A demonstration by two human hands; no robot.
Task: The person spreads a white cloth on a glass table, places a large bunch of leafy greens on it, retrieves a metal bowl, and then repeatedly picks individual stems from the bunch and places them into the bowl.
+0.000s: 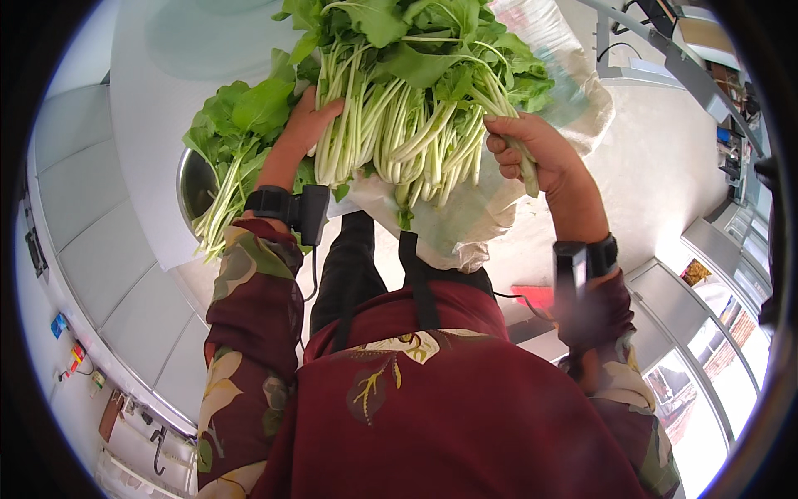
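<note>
A large pile of leafy greens with pale stems (399, 118) lies before me on a whitish woven sack (474, 212). At the pile's left side, my left hand (312, 121) has its thumb over the front stems, while its fingers are hidden behind them. My right hand (539, 150) is closed around the stem ends of a few stalks (495, 93) at the pile's right side. Their leaves merge with the pile. Left of my left wrist, a smaller bunch of the same greens (234, 143) hangs over a round metal rim (187, 187).
A white tabletop (143, 156) extends along the left, with grey panels (93, 193) beyond it. At the upper right is a grey metal frame (679, 62). Something red (533, 296) lies on the floor, near a cable from my right wrist device (573, 262).
</note>
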